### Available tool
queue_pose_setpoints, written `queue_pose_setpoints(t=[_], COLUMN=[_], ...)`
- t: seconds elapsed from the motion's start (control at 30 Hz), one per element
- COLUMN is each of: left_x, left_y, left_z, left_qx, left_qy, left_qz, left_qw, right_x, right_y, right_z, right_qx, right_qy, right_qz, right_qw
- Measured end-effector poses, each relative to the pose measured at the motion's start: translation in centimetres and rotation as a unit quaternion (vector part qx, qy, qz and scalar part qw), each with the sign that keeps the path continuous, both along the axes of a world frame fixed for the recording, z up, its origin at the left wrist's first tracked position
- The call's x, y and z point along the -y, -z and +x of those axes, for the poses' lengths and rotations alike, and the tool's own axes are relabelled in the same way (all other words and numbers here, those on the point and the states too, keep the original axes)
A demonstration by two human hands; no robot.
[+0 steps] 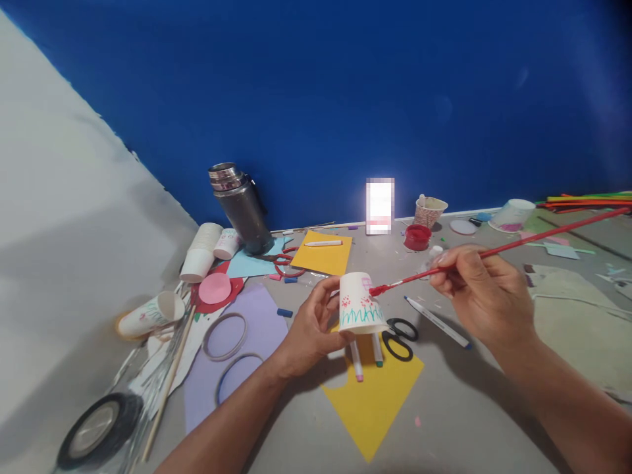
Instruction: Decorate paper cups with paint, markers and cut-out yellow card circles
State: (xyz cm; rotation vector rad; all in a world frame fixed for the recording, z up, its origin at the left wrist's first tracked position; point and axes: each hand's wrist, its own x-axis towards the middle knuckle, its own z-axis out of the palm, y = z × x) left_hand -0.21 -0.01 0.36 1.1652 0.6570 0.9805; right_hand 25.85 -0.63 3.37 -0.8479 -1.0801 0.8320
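Observation:
A white paper cup (359, 306), upside down, bears green grass strokes, red flowers and a pink window drawing. My left hand (316, 326) is closed around its left side and base. In my right hand (481, 289) is a long red paintbrush (419, 275), pinched near its lower part. The brush's red-coated tip meets or nearly meets the cup's right side. An open jar of red paint (417, 237) stands behind. Below the cup are yellow paper (378, 408), black-handled scissors (401, 339) and two markers, partly hidden.
At the left are a dark flask (244, 214), stacked cups (201, 250), purple paper (266, 316), tape rings and a black tape roll (93, 428). A blue marker (437, 322) lies by my right hand. A lit screen (380, 205) leans against the blue wall.

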Motion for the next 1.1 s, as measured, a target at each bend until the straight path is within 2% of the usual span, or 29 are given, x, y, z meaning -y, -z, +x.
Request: queue_pose_setpoints(t=[0.7,1.1], left_x=[0.1,-0.1], left_y=[-0.2,0.1], left_z=[0.1,-0.1], left_qx=[0.025,0.026], left_qy=[0.016,0.018], left_qz=[-0.035,-0.009], left_qw=[0.999,0.999], right_x=[0.0,0.7], right_y=[-0.3,-1.0], right_z=[-0.2,0.4], right_qx=[-0.024,0.003], right_qy=[-0.002,-0.016], right_qz=[-0.01,0.008], right_qw=[1.0,1.0])
